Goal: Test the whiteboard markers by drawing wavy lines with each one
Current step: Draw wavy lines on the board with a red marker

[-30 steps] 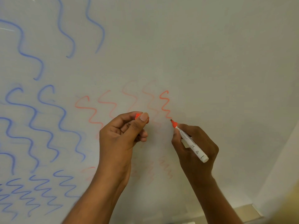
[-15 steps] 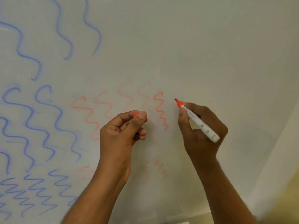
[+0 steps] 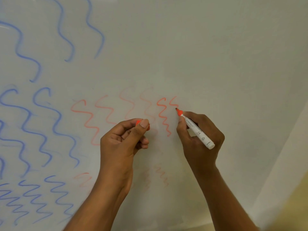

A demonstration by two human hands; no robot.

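Beyond the right edge of the board stands a pale off-white wall [image 3: 283,172], running diagonally from upper right toward the bottom. In the lower right corner lies a blurred yellowish surface [image 3: 293,212]; what it is cannot be told.

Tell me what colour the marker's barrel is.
White, with an orange tip: marker, held in the right hand, head view.

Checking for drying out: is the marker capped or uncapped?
Uncapped. The marker in the right hand shows its bare orange tip at the board; the left hand pinches the orange cap.
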